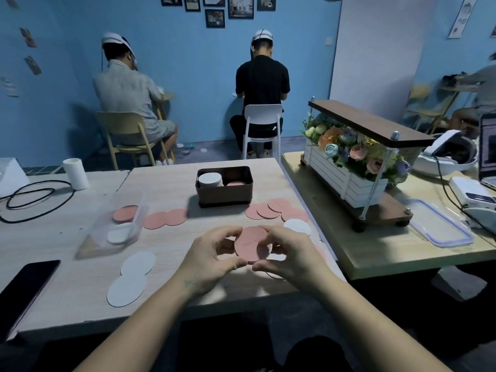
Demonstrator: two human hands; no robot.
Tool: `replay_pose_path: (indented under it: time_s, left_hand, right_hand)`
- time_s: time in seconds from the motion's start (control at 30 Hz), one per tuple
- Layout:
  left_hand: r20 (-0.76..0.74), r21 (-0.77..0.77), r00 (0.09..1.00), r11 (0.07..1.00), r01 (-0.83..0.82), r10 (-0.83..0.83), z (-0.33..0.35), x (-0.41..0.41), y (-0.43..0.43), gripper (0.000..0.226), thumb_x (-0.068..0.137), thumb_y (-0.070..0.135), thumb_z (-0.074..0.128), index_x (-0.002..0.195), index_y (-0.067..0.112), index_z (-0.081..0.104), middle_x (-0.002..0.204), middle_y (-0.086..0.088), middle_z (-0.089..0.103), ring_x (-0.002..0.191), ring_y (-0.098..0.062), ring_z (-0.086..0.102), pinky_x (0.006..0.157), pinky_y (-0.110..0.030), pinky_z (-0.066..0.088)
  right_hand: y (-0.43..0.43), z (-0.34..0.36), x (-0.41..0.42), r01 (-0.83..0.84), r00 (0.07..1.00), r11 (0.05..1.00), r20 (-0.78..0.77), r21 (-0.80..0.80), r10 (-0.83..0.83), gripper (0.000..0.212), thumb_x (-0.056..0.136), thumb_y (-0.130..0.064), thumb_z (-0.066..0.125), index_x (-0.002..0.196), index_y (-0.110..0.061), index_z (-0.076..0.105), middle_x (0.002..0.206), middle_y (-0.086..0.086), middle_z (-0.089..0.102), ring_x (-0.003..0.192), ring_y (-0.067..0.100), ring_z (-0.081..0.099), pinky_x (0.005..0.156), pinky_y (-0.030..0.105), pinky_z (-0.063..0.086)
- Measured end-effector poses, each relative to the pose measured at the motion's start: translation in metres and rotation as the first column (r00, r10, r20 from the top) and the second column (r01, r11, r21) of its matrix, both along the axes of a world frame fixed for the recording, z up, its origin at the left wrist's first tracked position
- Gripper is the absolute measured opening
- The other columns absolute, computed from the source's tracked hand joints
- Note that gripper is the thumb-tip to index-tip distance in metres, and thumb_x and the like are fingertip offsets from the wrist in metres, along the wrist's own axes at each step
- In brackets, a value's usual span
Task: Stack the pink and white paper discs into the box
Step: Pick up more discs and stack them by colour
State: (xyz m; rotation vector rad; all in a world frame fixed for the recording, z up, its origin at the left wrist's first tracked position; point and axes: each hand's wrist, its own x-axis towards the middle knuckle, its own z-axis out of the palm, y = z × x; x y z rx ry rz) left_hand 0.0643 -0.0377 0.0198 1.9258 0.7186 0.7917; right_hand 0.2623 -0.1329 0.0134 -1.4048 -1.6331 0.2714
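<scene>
Both hands met over the near middle of the wooden table point(171, 189), the left hand point(212, 260) and the right hand point(288, 257) pinching a small stack of pink discs point(253, 245) between thumbs and fingertips, held just above the tabletop. Beyond them stood the dark box point(225, 196), with a pile of white discs point(210, 180) in its left half and a lower pile of pink ones point(236, 183) in its right. More loose pink discs point(271, 209) overlapped to the right of the box, with a white disc point(297, 227) beside them; two pink discs point(165, 218) lay to the box's left. A clear plastic bag point(118, 228) held pink and white discs, and two large-looking white discs point(132, 276) lay near the front left. A black phone point(25, 287) rested at the table's left edge.
</scene>
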Motion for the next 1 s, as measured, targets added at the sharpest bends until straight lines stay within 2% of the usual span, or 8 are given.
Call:
replay_pose_path:
  time_s: [0.07, 0.2, 0.33, 0.43, 0.6, 0.73, 0.87, 1.0]
  left_hand:
    - [0.005, 0.016, 1.000, 1.000, 0.004, -0.004, 0.003, 0.004, -0.001, 0.059, 0.070, 0.006, 0.089, 0.117, 0.033, 0.067, 0.115, 0.005, 0.072, 0.097, -0.016, 0.072, 0.091, -0.033, 0.059]
    - [0.017, 0.047, 1.000, 0.999, -0.002, 0.001, 0.002, 0.011, -0.002, 0.063, 0.069, 0.002, 0.090, 0.119, 0.031, 0.068, 0.118, 0.008, 0.068, 0.097, -0.012, 0.071, 0.089, -0.022, 0.057]
    - [0.013, 0.000, 0.999, 0.999, 0.037, -0.037, -0.010, 0.015, 0.003, 0.065, 0.067, -0.001, 0.090, 0.121, 0.029, 0.070, 0.120, 0.005, 0.065, 0.097, -0.013, 0.070, 0.089, -0.023, 0.056]
    - [0.005, -0.031, 0.998, 0.997, 0.067, -0.067, -0.016, 0.019, 0.007, 0.064, 0.069, 0.000, 0.088, 0.125, 0.026, 0.069, 0.123, 0.007, 0.063, 0.100, -0.013, 0.070, 0.091, -0.024, 0.054]
    - [0.022, -0.108, 0.992, 0.986, 0.125, -0.124, -0.018, 0.032, -0.001, 0.056, 0.080, 0.009, 0.081, 0.126, 0.035, 0.062, 0.126, 0.013, 0.065, 0.106, -0.017, 0.069, 0.092, -0.029, 0.057]
    - [-0.149, 0.140, 0.989, 0.990, 0.012, 0.009, -0.024, 0.039, -0.006, 0.032, 0.086, 0.030, 0.072, 0.116, 0.034, 0.062, 0.115, 0.017, 0.061, 0.098, -0.010, 0.064, 0.083, -0.024, 0.054]
    - [-0.597, 0.354, 0.796, 0.924, 0.144, 0.105, -0.024, 0.057, -0.010, 0.061, 0.067, 0.077, 0.056, 0.114, 0.037, 0.055, 0.112, 0.018, 0.050, 0.110, -0.007, 0.045, 0.098, -0.035, 0.038]
    - [-0.654, 0.411, 0.733, 0.901, 0.137, 0.186, -0.017, 0.075, -0.014, 0.056, 0.061, 0.078, 0.060, 0.086, 0.031, 0.047, 0.094, 0.012, 0.043, 0.097, -0.016, 0.040, 0.087, -0.037, 0.036]
  right_hand:
    - [-0.002, 0.003, 0.005, 0.002, 1.000, 1.000, 0.019, -0.006, -0.002, 0.039, 0.065, -0.016, 0.095, 0.085, -0.009, 0.062, 0.118, -0.028, 0.061, 0.103, 0.007, 0.064, 0.081, 0.019, 0.056]
    - [-0.002, 0.001, 0.012, -0.004, 0.998, 1.000, 0.063, -0.015, 0.005, 0.039, 0.064, -0.017, 0.096, 0.084, -0.011, 0.063, 0.123, -0.016, 0.064, 0.099, 0.008, 0.064, 0.081, 0.021, 0.056]
    - [0.000, -0.008, 0.017, -0.023, 0.992, 1.000, 0.126, -0.005, 0.024, 0.042, 0.064, -0.019, 0.096, 0.089, -0.013, 0.062, 0.123, -0.006, 0.067, 0.099, 0.008, 0.064, 0.080, 0.029, 0.058]
    - [-0.001, -0.015, 0.019, -0.020, 0.991, 0.999, 0.130, 0.030, 0.016, 0.036, 0.067, -0.019, 0.093, 0.082, -0.016, 0.061, 0.109, -0.005, 0.068, 0.089, 0.010, 0.062, 0.072, 0.028, 0.056]
    - [-0.008, -0.016, 0.033, 0.062, 0.989, 0.990, 0.124, 0.128, -0.078, 0.036, 0.069, -0.022, 0.091, 0.076, -0.016, 0.057, 0.096, -0.007, 0.068, 0.076, 0.010, 0.059, 0.062, 0.028, 0.053]
    - [-0.012, -0.009, 0.056, 0.131, 0.983, 0.983, 0.113, 0.131, -0.146, 0.039, 0.066, -0.021, 0.094, 0.078, -0.018, 0.057, 0.099, -0.013, 0.067, 0.077, 0.012, 0.061, 0.065, 0.021, 0.052]
    - [-0.015, -0.007, 0.066, 0.155, 0.979, 0.981, 0.118, 0.119, -0.169, 0.039, 0.066, -0.019, 0.095, 0.077, -0.016, 0.058, 0.105, -0.030, 0.062, 0.073, 0.010, 0.060, 0.067, 0.014, 0.049]
    - [-0.013, -0.011, 0.069, 0.190, 0.974, 0.976, 0.106, 0.108, -0.201, 0.040, 0.068, -0.029, 0.095, 0.076, -0.019, 0.057, 0.092, -0.018, 0.066, 0.071, 0.011, 0.059, 0.063, 0.018, 0.049]
